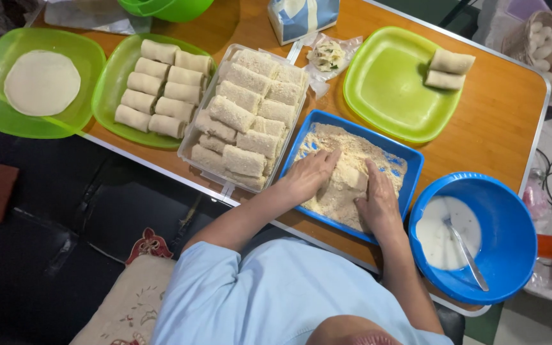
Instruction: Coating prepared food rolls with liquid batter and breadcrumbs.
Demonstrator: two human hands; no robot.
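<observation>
1. Here, centre frame: roll [351,177] in blue crumb tray [410,156], long axis up-down
2. Flanked by left hand [308,174] and right hand [377,201], both touching, fingers loosely cupped, equally near

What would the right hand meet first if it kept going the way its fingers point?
Probably the far wall of the blue rectangular crumb tray, after more breadcrumbs. The right hand points up the picture from beside the crumb-coated roll; beyond lies the green square plate.
</observation>
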